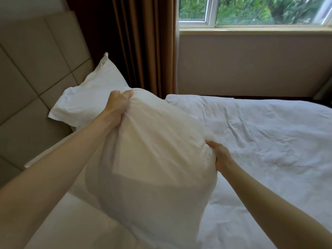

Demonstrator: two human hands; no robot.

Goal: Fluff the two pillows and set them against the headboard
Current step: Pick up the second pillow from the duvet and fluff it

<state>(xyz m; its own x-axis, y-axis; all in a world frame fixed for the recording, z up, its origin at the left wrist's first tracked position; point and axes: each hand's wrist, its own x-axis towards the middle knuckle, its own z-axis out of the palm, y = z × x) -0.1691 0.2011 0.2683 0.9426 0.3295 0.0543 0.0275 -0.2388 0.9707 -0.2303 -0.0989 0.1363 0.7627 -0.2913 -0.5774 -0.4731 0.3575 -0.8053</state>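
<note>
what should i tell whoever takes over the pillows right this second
Left hand: grip closed on the far top corner of the held pillow.
Right hand: grip closed on its right edge.
The held pillow is lifted above the bed, mid-fluff.
Second pillow already leans on the headboard, by the curtain.
Left to do: finish fluffing the held pillow and set it against the headboard beside the other.

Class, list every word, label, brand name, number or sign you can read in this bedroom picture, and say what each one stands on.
None: no readable text shows anywhere.
The held pillow, gripped by the left hand and right hand, is plain white.
The second pillow at the headboard, the duvet, curtain and window frame carry no lettering or tags.
</note>
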